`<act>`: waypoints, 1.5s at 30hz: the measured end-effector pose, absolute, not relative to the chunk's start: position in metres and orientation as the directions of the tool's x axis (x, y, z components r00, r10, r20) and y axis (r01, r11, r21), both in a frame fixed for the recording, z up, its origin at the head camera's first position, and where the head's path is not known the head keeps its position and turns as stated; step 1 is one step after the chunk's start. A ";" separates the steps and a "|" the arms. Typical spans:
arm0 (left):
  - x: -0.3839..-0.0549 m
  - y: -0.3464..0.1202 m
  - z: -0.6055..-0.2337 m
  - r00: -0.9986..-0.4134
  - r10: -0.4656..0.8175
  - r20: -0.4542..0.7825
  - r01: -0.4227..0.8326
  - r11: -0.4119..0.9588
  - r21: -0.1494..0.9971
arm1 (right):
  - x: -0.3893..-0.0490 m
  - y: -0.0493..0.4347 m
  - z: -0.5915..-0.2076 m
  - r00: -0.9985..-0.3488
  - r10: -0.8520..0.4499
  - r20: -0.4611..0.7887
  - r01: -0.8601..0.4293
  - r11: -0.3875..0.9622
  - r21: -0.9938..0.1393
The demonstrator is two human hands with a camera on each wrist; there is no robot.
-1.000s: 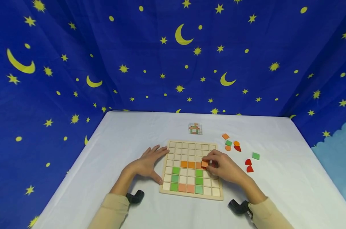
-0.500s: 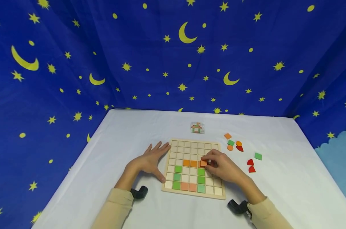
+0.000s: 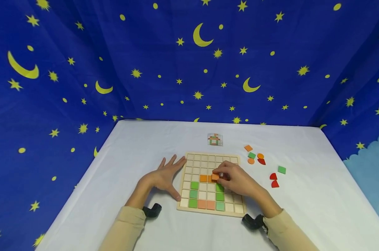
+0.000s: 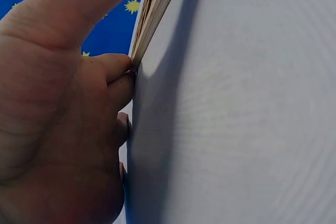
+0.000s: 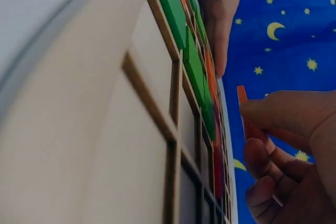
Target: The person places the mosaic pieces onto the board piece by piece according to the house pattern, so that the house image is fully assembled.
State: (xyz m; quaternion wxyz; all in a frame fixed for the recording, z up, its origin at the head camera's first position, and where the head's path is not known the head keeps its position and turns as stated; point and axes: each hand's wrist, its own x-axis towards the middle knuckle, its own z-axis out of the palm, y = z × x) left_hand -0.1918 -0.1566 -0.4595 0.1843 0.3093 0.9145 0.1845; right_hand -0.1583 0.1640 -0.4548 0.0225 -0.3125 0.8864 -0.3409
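Grid board: the wooden board (image 3: 205, 164) lies on the white worktop (image 3: 130, 146); many compartments are bare wood; green tiles (image 3: 193, 194) fill three in a left column, more green stands in a right column, and two pink tiles (image 3: 206, 204) sit between them in the bottom row.
Orange row: two orange tiles (image 3: 203, 178) show in their compartments above the green columns; the second is partly covered.
Since a second ago: the right hand (image 3: 236, 177) and its tile have shifted left along that row; the left hand (image 3: 162, 179) is at the same edge; the loose pieces lie as they did.
Held tile: one orange square (image 3: 215, 177) is pinched between the right thumb and fingers, raised just above the board over the orange row.
Left fingers: spread, gripping nothing, the tips at the board's left edge.
Loose pieces: orange discs (image 3: 250, 161), red quarter-rounds (image 3: 275, 183), green squares (image 3: 281, 169) and another orange square (image 3: 248, 148) lie right of the board; a small pattern card (image 3: 215, 139) lies beyond it.
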 end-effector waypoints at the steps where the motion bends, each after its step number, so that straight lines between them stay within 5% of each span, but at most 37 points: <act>1: -0.192 -0.156 -0.460 -0.740 0.634 -0.225 0.498 0.741 0.449 | -0.159 0.163 -0.454 -0.802 -0.572 0.174 -0.542 0.572 -0.615; 30: -0.191 -0.156 -0.459 -0.734 0.643 -0.218 0.503 0.731 0.461 | -0.180 0.106 -0.447 -0.707 -0.690 0.158 -0.627 0.506 -0.593; 45: -0.190 -0.157 -0.459 -0.734 0.641 -0.226 0.500 0.734 0.460 | -0.182 0.094 -0.457 -0.728 -0.680 0.087 -0.599 0.569 -0.563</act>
